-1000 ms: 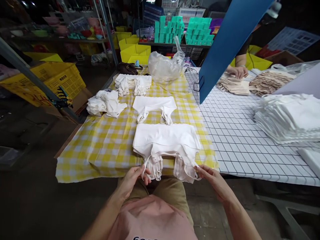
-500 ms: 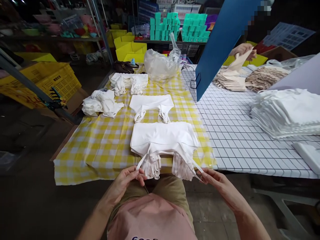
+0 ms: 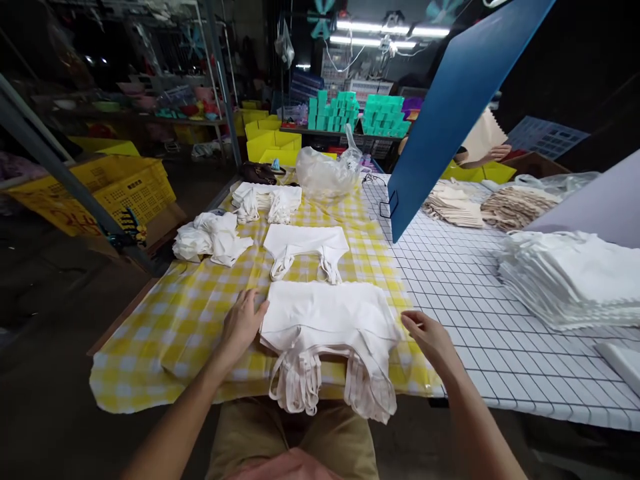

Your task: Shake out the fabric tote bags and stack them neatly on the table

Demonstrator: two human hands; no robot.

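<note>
A stack of white strappy tops lies in front of me, its thin straps bunched and hanging over the table's near edge. Beside its left side is my left hand, open, the thumb at the fabric's edge. My right hand is just off the right side, fingers loosely stretched toward the stack and nothing visible in them. Behind the stack, a smaller white top pile lies flat with its straps toward me. Farther back is another white strappy pile. A crumpled white cloth heap sits to the left.
A yellow checked cloth covers my side of the table. An upright blue panel stands beyond, near a clear plastic bag. At right are a tall white garment stack and beige piles; another person's hand handles beige fabric.
Both my hands have let go of the straps and moved forward to the stack's sides. The straps now hang down. My view has tilted up, showing ceiling lights.
</note>
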